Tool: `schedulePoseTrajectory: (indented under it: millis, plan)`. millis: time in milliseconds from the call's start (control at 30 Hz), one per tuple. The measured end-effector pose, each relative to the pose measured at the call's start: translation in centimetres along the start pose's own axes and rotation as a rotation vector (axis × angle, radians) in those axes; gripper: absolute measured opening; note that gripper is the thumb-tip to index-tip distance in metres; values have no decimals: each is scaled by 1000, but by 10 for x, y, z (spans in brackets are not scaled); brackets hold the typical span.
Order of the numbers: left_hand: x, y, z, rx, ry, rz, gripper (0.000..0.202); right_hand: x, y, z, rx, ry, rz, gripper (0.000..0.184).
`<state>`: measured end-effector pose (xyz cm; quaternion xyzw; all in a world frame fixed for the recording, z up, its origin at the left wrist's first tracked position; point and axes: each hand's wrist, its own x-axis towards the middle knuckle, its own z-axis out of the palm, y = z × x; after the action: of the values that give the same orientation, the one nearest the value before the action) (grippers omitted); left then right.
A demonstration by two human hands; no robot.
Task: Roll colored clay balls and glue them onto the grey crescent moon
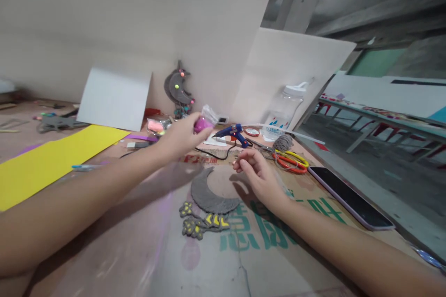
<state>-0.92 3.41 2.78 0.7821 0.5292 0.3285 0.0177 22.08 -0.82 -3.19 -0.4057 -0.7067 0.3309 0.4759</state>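
My left hand [183, 132] is closed around a small clear plastic bag with a purple lump [201, 125] that looks like modelling clay. Over the cardboard, my right hand [256, 171] is held with curled fingers and the fingertips together; anything between them is too small to make out. Below the hands lies a grey crescent moon [209, 197] with a rough surface. Touching or close to its lower edge are grey paw shapes with yellow pads [192, 227] and a grey strip with yellow marks [216, 221].
Behind my hands lie a blue glue gun [232, 132], orange and yellow-handled scissors [291, 162] and grey yarn [283, 142]. A phone [350, 197] lies at right, a water bottle [285, 104] behind. Yellow sheet [59, 162] and white board [114, 97] are left; a decorated moon [176, 85] leans against the wall.
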Motion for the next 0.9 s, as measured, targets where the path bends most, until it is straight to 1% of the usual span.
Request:
schedulePoseTrajectory:
  millis: [67,100,133,167,200,233,267,333,367,400,467,533,600,667,733,800,900]
  plan:
    - [10,-17,-17,242,89,-56,56,-1,1,1,-35,-25,4,14]
    - [14,-26,-23,343,101,-91,61,-1,2,2,-57,-37,7,14]
    - [17,-34,-29,428,104,-130,66,-2,2,3,-83,-43,9,13]
    - [19,-41,-33,492,83,-158,70,-2,1,3,-115,-46,9,12]
    - [20,-46,-37,532,72,-178,72,-1,-1,3,-156,-43,0,11]
    - [21,-49,-39,551,61,-185,68,1,-4,1,-201,-38,-18,10]
    - [22,-48,-40,547,58,-177,61,3,-8,-2,-248,-40,-33,10]
    - [20,-40,-37,478,47,-115,41,11,-20,-14,-336,-50,-59,11]
    - [17,-33,-34,422,31,-72,34,16,-25,-22,-372,-81,-45,12]
    - [13,-24,-27,359,-3,-27,31,22,-30,-31,-415,-81,-46,13]
    - [0,-7,-10,211,-91,70,26,31,-35,-50,-515,-150,-36,16]
    - [-16,6,13,66,-175,150,23,37,-31,-66,-638,-212,-18,17]
    - [-30,11,36,1,-275,218,21,38,-20,-75,-747,-281,21,17]
    - [-39,10,54,-35,-300,260,19,36,-7,-76,-816,-342,64,18]
    - [-42,7,62,-59,-312,291,19,33,4,-73,-842,-378,72,19]
    - [-41,4,64,-65,-326,312,18,30,12,-67,-842,-369,50,16]
    - [-39,4,62,-65,-340,313,19,27,16,-60,-835,-300,8,7]
